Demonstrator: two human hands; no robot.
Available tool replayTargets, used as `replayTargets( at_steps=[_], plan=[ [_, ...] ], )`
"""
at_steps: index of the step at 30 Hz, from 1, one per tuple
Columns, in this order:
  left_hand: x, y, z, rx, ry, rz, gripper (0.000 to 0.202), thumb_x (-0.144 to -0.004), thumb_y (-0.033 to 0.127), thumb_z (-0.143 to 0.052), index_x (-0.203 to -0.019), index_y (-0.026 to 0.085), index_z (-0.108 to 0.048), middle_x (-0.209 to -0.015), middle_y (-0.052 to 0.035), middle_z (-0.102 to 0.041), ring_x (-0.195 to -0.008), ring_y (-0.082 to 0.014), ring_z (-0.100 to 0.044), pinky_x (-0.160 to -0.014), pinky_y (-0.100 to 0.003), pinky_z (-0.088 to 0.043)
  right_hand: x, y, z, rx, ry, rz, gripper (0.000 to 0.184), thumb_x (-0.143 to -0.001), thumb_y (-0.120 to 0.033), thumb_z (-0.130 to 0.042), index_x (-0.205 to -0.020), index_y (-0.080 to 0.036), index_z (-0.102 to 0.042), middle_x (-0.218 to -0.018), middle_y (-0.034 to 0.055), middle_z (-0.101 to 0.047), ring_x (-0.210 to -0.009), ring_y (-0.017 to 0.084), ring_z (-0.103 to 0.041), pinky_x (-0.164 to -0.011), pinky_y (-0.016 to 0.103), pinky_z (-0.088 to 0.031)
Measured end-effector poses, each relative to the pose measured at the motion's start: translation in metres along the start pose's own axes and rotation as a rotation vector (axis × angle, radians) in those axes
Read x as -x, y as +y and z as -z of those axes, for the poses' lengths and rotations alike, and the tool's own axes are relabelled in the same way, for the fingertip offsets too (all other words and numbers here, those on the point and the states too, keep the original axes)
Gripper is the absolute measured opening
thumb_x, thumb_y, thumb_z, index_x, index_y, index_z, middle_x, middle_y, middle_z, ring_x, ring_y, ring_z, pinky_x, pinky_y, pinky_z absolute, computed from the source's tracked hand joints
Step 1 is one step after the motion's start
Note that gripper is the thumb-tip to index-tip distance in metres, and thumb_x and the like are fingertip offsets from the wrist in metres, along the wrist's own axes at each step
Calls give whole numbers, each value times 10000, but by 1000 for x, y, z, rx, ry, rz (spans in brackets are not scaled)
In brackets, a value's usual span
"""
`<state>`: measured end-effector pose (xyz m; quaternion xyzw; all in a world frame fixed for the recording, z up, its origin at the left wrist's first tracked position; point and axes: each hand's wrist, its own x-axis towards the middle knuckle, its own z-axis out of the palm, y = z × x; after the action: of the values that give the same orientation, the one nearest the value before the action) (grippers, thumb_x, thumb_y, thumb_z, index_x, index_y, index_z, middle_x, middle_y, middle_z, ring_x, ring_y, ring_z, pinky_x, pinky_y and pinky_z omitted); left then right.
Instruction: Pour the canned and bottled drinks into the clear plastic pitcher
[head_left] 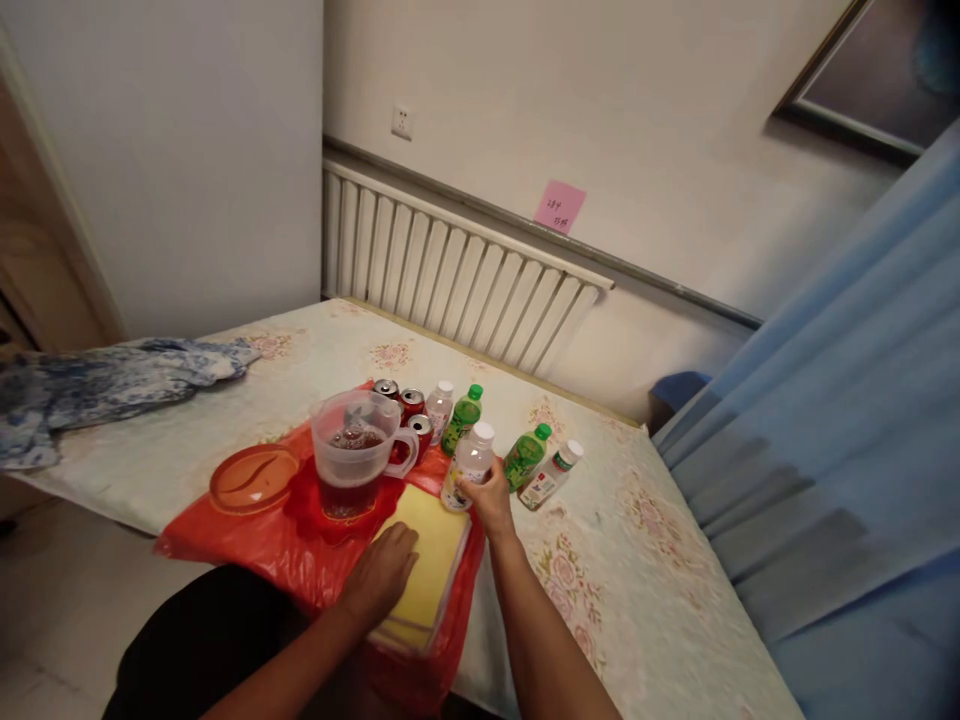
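Note:
My right hand (489, 497) is closed around a clear plastic bottle (469, 463) with a white cap, held upright at the far end of a flat yellow rectangle (429, 540) that looks like a pad or folded cloth. On that yellow surface rests my left hand (384, 572), its fingers loosely bent and nothing visible in them. A clear plastic jug (352, 440) with a handle, partly filled with dark brown liquid, stands in a red scalloped dish (300, 500). Behind the jug are several cans (420, 432), another white-capped bottle (439, 405) and a green bottle (461, 420).
Right of my right hand stand a green bottle (526, 455) and a white-capped labelled bottle (551, 475). An orange round lid (253, 477) lies on the red plastic sheet (225, 535). Blue patterned cloth (135, 385) covers the table's left end. A blue curtain (840, 430) hangs at right.

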<state>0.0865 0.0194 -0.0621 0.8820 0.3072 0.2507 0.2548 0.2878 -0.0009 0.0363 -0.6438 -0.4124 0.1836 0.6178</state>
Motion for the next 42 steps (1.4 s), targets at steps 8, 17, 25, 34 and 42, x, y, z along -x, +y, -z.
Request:
replayTargets(
  at_steps=[8,17,25,34,42],
  plan=[
    [10,-8,-11,-193,92,-122,193,-994,176,-420,-909,212,-589,-932,-48,-624,-904,-219,-576,-827,-363,-471,-43,30,-45,95,112,54,596,-601,-290,-750,-1179,-183,-647,-1073,66,-738,-957,244,-657,-854,346,-531],
    [11,-7,-12,-194,139,-148,180,-986,154,-439,-900,215,-585,-907,-40,-614,-868,-211,-588,-793,-355,-485,-43,60,-67,129,181,56,645,-640,-282,-755,-1261,-166,-624,-1199,107,-702,-1085,267,-641,-967,366,-495],
    [11,-9,-12,-201,138,-150,174,-990,166,-446,-906,212,-591,-907,-45,-616,-878,-218,-592,-805,-362,-487,-41,70,-71,132,184,73,678,-635,-256,-765,-1291,-187,-611,-1218,95,-702,-1115,273,-636,-966,377,-507],
    [8,-11,-10,-134,134,-162,185,-993,184,-450,-899,220,-605,-905,-44,-618,-911,-220,-594,-867,-366,-479,-1,83,-15,96,362,18,676,-692,-330,-744,-1316,-149,-560,-1242,142,-675,-1105,249,-664,-990,382,-529],
    [3,-12,-6,-179,106,-175,245,-1014,249,-424,-875,217,-623,-894,-52,-636,-872,-228,-605,-825,-374,-480,10,95,114,319,726,-142,735,-659,-487,-717,-1264,-103,-554,-1171,203,-649,-1008,317,-652,-923,446,-527]
  ],
)
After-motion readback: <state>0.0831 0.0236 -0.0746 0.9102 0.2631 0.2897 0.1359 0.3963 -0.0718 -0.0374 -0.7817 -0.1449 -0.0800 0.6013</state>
